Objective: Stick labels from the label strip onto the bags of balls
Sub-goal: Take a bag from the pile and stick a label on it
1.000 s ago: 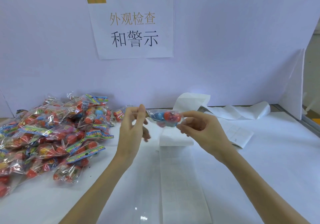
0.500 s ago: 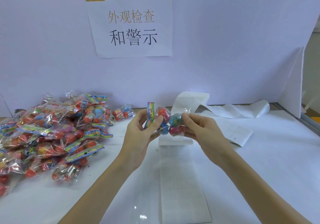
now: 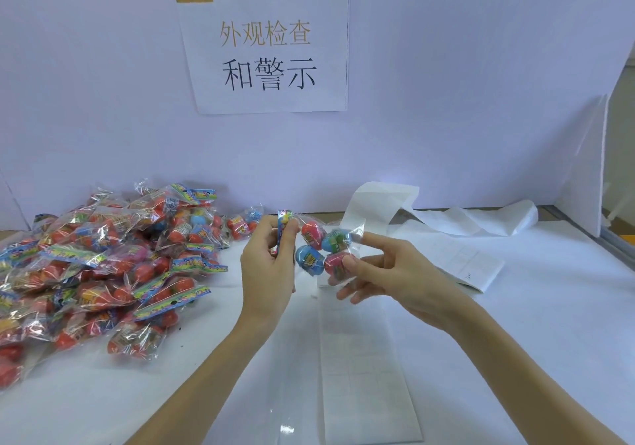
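A pile of bags (image 3: pixel 103 272) lies left on the surface (image 3: pixel 549 324); your left hand (image 3: pixel 268 269) pinches the held bag (image 3: pixel 321 248) by its header, your right hand (image 3: pixel 388 272), fingers loosely spread, seems to touch it above the label strip (image 3: pixel 364 369)

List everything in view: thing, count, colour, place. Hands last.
held bag of balls: one, clear, with red, blue, green and pink balls, raised mid-table
pile of bags: too many to count, mostly red balls, table left
label strip: one, white, from centre toward the near edge
loose backing paper: one length, white, back right
sign: one, white, Chinese text, back wall
table: one, white
left hand: pinches the bag's printed header
right hand: fingers against the bag's right side
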`<action>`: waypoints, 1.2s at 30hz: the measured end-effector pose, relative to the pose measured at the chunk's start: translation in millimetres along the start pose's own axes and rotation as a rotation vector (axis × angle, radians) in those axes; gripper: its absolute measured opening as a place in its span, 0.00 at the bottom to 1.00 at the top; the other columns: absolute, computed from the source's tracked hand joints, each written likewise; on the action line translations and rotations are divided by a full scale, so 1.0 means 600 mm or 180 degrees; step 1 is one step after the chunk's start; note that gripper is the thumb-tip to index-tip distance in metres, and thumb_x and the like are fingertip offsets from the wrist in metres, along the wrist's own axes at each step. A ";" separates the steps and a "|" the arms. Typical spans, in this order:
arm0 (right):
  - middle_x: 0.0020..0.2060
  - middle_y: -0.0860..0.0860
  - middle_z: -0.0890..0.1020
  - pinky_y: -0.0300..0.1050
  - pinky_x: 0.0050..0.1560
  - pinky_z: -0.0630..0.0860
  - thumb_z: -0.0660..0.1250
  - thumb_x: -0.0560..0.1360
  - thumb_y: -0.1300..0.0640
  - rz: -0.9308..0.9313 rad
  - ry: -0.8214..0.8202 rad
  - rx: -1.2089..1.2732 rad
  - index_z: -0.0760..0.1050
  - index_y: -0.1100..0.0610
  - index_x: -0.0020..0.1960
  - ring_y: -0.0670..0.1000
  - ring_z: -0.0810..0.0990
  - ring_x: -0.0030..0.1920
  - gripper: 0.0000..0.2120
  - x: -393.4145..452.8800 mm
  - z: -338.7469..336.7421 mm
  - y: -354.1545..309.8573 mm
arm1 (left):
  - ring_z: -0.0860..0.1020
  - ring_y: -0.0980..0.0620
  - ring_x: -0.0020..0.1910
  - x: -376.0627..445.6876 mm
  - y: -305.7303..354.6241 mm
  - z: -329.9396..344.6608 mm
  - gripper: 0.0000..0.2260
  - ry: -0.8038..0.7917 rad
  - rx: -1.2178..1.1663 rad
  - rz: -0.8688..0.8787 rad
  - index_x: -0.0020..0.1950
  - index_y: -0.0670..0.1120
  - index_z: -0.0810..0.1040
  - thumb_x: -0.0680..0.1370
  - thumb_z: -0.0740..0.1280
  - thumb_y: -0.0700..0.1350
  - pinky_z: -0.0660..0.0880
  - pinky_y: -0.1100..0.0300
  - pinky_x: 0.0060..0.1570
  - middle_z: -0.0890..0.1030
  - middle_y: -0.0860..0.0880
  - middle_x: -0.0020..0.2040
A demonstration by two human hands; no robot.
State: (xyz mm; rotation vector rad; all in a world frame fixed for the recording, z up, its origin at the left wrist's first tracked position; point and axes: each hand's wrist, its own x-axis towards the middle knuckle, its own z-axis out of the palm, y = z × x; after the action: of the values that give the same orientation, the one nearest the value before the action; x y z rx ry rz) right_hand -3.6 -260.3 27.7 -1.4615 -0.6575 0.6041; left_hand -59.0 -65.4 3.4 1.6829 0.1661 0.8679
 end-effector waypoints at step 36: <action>0.38 0.44 0.87 0.33 0.48 0.79 0.78 0.76 0.57 -0.0598 0.1031 -0.1768 0.79 0.52 0.50 0.45 0.85 0.41 0.08 0.021 -0.037 0.051 | 0.76 0.55 0.53 -0.007 -0.030 -0.004 0.17 -0.1012 0.1329 0.0975 0.61 0.56 0.82 0.75 0.76 0.60 0.74 0.71 0.55 0.66 0.54 0.56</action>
State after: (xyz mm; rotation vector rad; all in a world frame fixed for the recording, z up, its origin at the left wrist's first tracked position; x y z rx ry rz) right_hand 22.3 -265.6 -2.4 -1.9304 -0.7255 0.0233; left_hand -57.7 -59.9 -14.6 2.2557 -0.1429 0.8106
